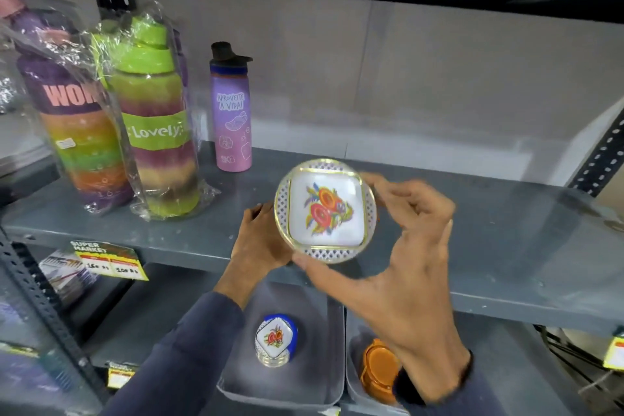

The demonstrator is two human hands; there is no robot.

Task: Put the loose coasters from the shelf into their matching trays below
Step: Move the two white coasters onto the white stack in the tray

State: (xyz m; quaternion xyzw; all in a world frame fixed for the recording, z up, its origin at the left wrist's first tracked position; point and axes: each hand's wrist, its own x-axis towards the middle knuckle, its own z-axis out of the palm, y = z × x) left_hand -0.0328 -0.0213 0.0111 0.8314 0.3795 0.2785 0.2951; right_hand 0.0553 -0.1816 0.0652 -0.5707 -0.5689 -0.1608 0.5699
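A round white coaster with a gold rim and a red-orange flower print is held up over the front edge of the grey shelf. My left hand grips its left edge from behind. My right hand pinches its right and lower rim, thumb below. Below, the left grey tray holds a small stack of matching floral coasters with a blue one behind. The right grey tray holds orange coasters, partly hidden by my right wrist.
Two plastic-wrapped striped bottles and a purple bottle stand at the shelf's left. A black perforated upright rises at right, another at lower left. Price tags hang on the shelf edge.
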